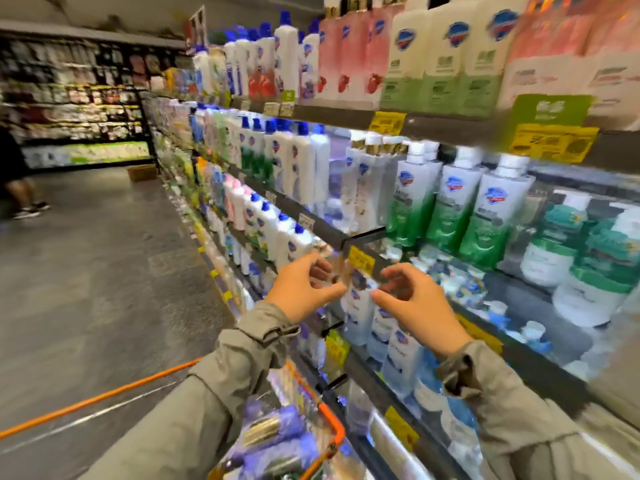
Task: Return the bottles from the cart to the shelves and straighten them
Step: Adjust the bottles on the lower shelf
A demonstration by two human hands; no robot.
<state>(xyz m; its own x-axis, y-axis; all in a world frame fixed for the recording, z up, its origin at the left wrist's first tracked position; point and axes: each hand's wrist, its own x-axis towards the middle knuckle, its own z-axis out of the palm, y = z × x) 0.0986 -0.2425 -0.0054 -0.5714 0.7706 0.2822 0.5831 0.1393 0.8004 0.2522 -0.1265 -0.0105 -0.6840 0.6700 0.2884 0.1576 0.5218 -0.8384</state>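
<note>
A pale bottle [358, 299] with a blue logo stands at the front of the low shelf [388, 382], in a row of similar bottles. My left hand [304, 289] is at its left side and my right hand [415, 303] at its right. Both hands have curled fingers, and each thumb tip presses against the bottle's sides. The picture is blurred, so the finger contact is unclear. Below my arms is the orange-rimmed cart [330, 424], which holds purple bottles [277, 431].
Shelves of white, pink and green bottles [446, 209] run along the right, with yellow price tags [550, 142] on their edges. The grey aisle floor [86, 271] lies to the left. A person's legs [20, 195] and a cardboard box [142, 172] are far down the aisle.
</note>
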